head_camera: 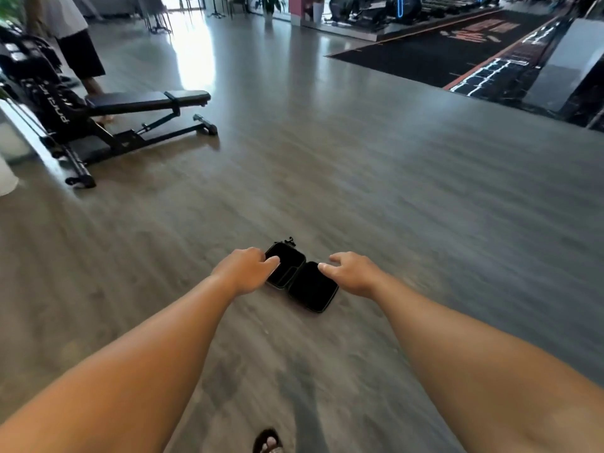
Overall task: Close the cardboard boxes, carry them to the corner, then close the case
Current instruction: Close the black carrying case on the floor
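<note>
A small black case (310,287) lies open and flat on the wooden floor in front of me, its two halves side by side, with a small clip at its far corner. My left hand (243,271) reaches over the left half, its fingers loosely bent and the thumb over the case's edge. My right hand (354,273) hovers above the right half with relaxed fingers and holds nothing. I cannot tell whether either hand touches the case. No cardboard boxes are in view.
A black weight bench (147,104) stands on the floor at the left, and a person's legs (86,67) are behind it. A dark gym mat (441,50) and exercise machines fill the far right. My sandalled foot (268,441) shows at the bottom edge.
</note>
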`<state>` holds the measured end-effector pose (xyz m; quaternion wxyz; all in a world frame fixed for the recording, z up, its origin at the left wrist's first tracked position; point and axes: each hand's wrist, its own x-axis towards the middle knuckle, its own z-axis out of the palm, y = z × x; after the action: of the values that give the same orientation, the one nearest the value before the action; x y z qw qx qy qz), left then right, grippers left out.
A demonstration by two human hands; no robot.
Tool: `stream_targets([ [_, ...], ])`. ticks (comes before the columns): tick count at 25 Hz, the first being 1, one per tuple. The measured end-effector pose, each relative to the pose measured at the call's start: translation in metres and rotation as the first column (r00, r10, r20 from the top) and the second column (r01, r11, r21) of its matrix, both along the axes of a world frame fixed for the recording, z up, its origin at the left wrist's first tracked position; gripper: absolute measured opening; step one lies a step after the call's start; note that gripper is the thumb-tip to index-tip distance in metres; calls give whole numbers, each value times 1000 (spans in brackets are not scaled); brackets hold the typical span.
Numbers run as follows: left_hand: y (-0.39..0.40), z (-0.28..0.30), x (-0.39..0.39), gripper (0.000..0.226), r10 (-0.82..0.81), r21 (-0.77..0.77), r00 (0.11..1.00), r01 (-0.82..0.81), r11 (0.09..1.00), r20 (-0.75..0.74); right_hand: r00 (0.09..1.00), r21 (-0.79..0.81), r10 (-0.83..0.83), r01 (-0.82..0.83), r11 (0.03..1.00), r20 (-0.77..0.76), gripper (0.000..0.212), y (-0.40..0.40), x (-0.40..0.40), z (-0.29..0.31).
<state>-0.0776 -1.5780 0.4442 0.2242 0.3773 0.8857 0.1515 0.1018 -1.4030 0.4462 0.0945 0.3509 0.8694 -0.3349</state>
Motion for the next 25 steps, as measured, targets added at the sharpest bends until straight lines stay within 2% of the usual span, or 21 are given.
stream_targets([
  [7,97,-34,-137,55,-2,-29,999,3,1000,37,999,-36,-47,47,998,15,72,92,-138,-33],
  [15,244,-119,-294,52,-42,-94,999,42,995,6,996,-108,-86,89,990,32,69,223,-290,-135],
  [20,309,-218,-364,53,-54,-139,998,56,989,15,988,-126,-136,144,981,77,69,287,-359,-226],
  [25,347,-365,-426,52,-117,-165,993,120,979,25,977,-141,-164,182,973,133,69,318,-398,-360],
])
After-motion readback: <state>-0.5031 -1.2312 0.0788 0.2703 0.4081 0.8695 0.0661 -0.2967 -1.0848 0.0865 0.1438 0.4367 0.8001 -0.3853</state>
